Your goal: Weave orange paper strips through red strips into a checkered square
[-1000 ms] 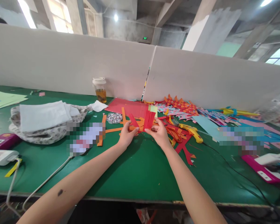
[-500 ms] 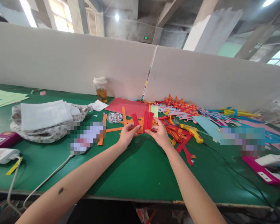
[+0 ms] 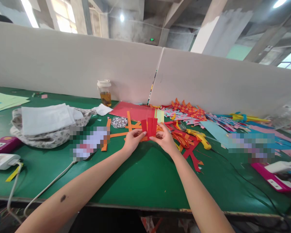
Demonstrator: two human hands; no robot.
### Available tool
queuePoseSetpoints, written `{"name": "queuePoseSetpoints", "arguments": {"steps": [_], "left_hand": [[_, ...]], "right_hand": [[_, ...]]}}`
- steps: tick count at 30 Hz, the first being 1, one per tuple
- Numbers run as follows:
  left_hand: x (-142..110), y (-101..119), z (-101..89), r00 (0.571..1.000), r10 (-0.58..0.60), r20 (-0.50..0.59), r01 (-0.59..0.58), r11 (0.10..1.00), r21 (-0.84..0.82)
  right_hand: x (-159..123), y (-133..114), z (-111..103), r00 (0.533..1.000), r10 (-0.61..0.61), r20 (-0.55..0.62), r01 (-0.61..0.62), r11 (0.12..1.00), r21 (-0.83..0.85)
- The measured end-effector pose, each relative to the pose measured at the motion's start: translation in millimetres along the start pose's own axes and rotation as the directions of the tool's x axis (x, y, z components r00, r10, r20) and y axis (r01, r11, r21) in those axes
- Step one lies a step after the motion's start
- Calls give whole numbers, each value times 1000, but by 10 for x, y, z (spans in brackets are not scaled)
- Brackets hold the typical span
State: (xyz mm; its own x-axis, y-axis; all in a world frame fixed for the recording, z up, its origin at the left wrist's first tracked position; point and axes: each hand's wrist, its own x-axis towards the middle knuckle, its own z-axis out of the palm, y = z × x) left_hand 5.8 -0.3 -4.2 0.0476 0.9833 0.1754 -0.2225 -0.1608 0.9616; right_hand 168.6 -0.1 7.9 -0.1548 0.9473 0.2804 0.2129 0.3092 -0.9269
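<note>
Between my two hands several red paper strips (image 3: 150,127) stand upright side by side, just above the green tabletop. My left hand (image 3: 133,139) pinches the left strip near its lower end. On the other side my right hand (image 3: 165,137) is closed on the right-hand strips, thumb in front. Orange paper strips (image 3: 118,135) lie crossed on the table behind and to the left of my hands. Close to my right hand are red-handled scissors (image 3: 181,139) and a yellow glue gun (image 3: 203,139), among red and orange strips.
A phone (image 3: 91,144) on a cable and a floral cloth bag (image 3: 48,139) are at left. A lidded cup (image 3: 104,93) stands by the partition (image 3: 70,64). Woven orange-red pieces (image 3: 189,109) and blue paper lie right, with a magenta power strip (image 3: 276,181) nearer.
The left red strip has come right, up against the others, and now stands straighter. My left hand has shifted slightly right with it; my right hand has hardly moved.
</note>
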Motion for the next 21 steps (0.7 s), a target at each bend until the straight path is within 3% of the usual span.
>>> {"name": "queuePoseSetpoints", "arguments": {"steps": [7,13,21], "left_hand": [[21,-22,0,999,-22,-41,23,1000,18],[-25,44,28,991,-132,28,133,988,-72],[-38,51,23,996,-72,48,74,997,-37]], "right_hand": [[-6,-5,1,1000,10,13,-10,1000,4],[25,19,-14,998,9,-58,-12,999,-46],[21,6,-4,998,31,-52,-31,999,8]]}}
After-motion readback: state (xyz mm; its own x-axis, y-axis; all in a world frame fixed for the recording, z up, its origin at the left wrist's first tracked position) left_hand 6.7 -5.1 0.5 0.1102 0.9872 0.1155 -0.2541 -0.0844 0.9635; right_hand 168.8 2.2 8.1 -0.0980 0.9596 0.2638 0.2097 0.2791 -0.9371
